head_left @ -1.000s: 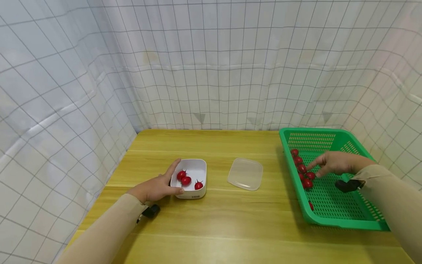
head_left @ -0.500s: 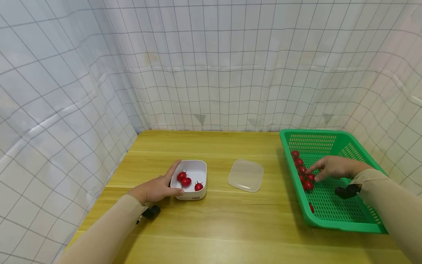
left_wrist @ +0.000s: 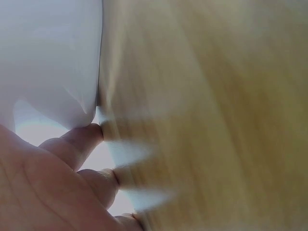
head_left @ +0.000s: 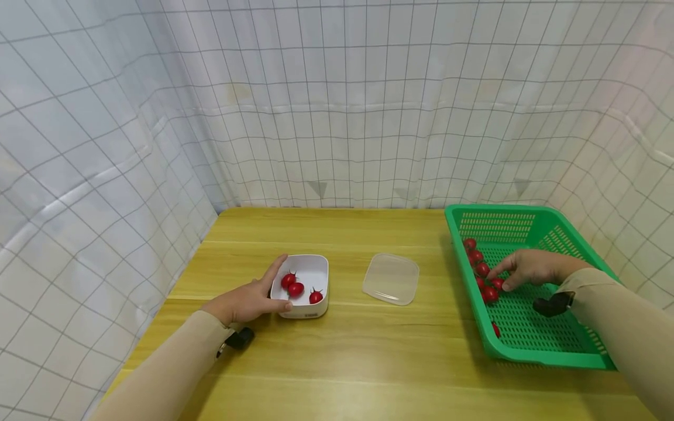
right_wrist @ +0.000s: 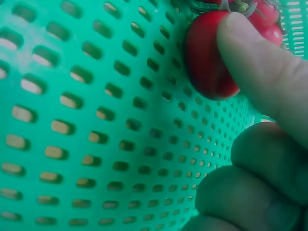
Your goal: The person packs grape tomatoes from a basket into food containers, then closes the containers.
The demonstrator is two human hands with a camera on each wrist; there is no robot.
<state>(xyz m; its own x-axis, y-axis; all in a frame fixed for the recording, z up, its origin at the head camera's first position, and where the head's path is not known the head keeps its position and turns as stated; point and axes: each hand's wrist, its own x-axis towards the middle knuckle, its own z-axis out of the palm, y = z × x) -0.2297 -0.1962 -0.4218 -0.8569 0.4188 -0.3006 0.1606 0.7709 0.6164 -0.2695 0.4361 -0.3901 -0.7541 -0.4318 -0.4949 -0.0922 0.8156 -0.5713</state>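
Note:
My left hand holds a white square container on the table, thumb along its near rim and index finger at the far left corner. In the left wrist view, fingertips meet the container's lower wall and the tabletop. Inside lie three cherry tomatoes. Over to the right, my right hand reaches into a green plastic basket and pinches one cherry tomato between thumb and index finger. The right wrist view has the thumb pressed against its red side, with the other fingers curled below.
Several more cherry tomatoes line the basket's left side, and a single tomato sits near its front left corner. A translucent lid lies flat between container and basket. White gridded curtains enclose the wooden table.
My right hand has lowered slightly onto a tomato in the basket, its thumb and index finger closing around it. The left hand and the container stay in place.

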